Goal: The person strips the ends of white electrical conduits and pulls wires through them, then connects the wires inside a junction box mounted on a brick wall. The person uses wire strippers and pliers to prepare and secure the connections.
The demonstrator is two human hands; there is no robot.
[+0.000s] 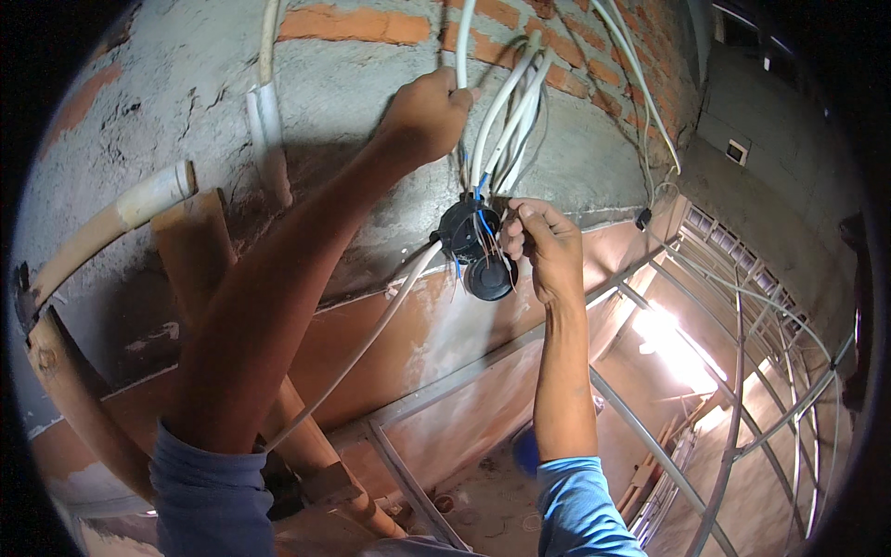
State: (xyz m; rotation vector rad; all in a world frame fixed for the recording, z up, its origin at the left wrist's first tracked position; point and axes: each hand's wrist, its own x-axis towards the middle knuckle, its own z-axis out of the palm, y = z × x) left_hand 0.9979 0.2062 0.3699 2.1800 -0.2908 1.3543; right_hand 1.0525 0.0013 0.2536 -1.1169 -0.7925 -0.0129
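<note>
A round black junction box [458, 230] sits against the wall, and its round black lid [490, 278] hangs just below. Thin blue and bare copper wires stick out of the box. Several white cables [506, 121] drop into it from above, while another white cable [371, 332] leaves it toward the lower left. Higher up, my left hand [425, 116] is closed around a white cable [463, 42]. My right hand [548, 243] is at the right side of the box, thumb and fingers pinched beside the thin wires; what lies between the fingertips is too small to make out.
Brick shows through the rough plaster at the top. Thick brown poles [70, 399] stand at the left. A white conduit [267, 139] runs down the wall. At the right, metal bars [733, 399] form a frame over a lower area with a bright light and a blue container [526, 452].
</note>
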